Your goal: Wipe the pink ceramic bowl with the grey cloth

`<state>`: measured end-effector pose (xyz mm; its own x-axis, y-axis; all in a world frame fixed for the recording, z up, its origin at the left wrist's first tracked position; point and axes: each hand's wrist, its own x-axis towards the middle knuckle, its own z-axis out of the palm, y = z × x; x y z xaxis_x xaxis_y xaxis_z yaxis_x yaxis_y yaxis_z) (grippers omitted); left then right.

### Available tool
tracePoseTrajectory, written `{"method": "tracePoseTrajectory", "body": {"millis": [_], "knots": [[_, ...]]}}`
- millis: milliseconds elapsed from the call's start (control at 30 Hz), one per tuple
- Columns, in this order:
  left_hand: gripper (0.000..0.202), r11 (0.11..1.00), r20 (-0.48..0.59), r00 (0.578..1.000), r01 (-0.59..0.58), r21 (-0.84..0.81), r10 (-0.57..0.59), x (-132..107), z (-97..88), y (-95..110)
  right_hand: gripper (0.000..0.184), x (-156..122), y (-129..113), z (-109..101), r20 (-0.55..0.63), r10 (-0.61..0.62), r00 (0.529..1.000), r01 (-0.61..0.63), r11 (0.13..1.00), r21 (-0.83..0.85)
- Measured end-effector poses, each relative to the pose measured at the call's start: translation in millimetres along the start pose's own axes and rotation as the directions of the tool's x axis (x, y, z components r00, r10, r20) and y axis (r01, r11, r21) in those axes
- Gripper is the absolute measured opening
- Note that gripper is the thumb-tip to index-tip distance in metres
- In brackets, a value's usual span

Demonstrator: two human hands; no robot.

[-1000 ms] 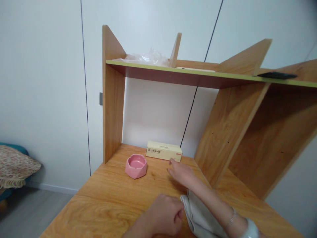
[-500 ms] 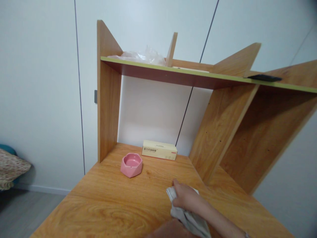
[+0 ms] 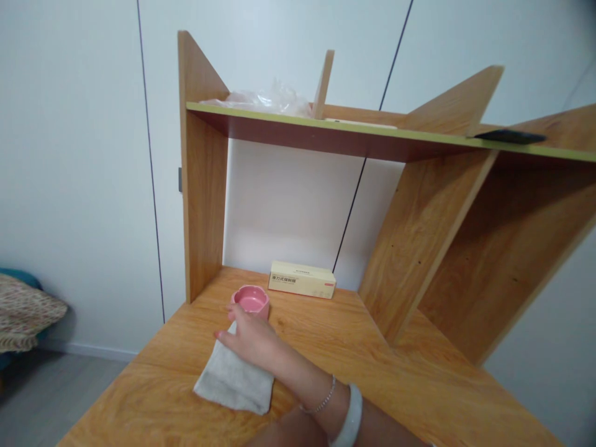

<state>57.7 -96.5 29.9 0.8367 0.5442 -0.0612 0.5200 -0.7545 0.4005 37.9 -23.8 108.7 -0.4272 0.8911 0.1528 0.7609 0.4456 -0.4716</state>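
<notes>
My right hand (image 3: 246, 338) lies flat on a grey-white cloth (image 3: 233, 382) spread on the wooden desk (image 3: 344, 341). Its fingers are stretched out to the left and press on the cloth's far edge. The fingertips almost touch a pink faceted ashtray (image 3: 251, 299) just beyond them. The wrist wears a thin chain and a pale bangle. A cream cardboard box (image 3: 302, 280) lies behind the ashtray against the wall. My left hand is out of view; only a bit of arm shows at the bottom edge.
A wooden shelf unit stands on the desk, with an upright side panel (image 3: 202, 198) at left and slanted dividers at right. On the top shelf lie a clear plastic bag (image 3: 265, 99) and a flat dark object (image 3: 510, 136). A patterned cushion (image 3: 23, 310) sits far left.
My right hand has slid the cloth leftward across the desk, from the middle right to beside the ashtray. My left hand has dropped out of view.
</notes>
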Motion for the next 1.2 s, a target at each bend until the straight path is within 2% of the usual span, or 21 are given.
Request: {"method": "tracePoseTrajectory", "body": {"millis": [100,200,300,433,633,800,1200], "knots": [[0.024,0.997,0.008,0.998,-0.069,0.024,0.068,13,-10.0,-2,0.028,-9,33,-17,-0.036,0.084,0.996,-0.084,0.996,0.007],[0.015,0.983,0.017,0.990,-0.142,0.113,0.141,19,-20.4,1,0.028,-32,78,-33,-0.091,0.166,0.982,-0.169,0.985,-0.020],[0.015,0.985,-0.039,0.996,-0.073,0.157,0.080,19,-27.3,-1,0.037,-64,121,-36,-0.134,0.250,0.959,-0.259,0.964,-0.053],[0.019,0.992,-0.132,0.991,0.005,0.130,0.012,21,-22.8,-7,0.054,-94,158,-19,-0.100,0.356,0.929,-0.367,0.923,-0.117],[0.024,0.991,-0.209,0.977,0.063,0.118,-0.037,25,-8.6,-15,0.061,-101,165,-5,-0.041,0.337,0.941,-0.338,0.920,-0.199],[0.025,0.990,-0.182,0.982,0.077,0.115,-0.055,28,-4.1,-19,0.062,-103,163,-7,-0.027,0.320,0.947,-0.317,0.919,-0.236],[0.023,0.993,-0.134,0.989,0.079,0.086,-0.067,26,-14.1,-12,0.062,-106,159,-12,-0.006,0.324,0.946,-0.316,0.919,-0.235]]}}
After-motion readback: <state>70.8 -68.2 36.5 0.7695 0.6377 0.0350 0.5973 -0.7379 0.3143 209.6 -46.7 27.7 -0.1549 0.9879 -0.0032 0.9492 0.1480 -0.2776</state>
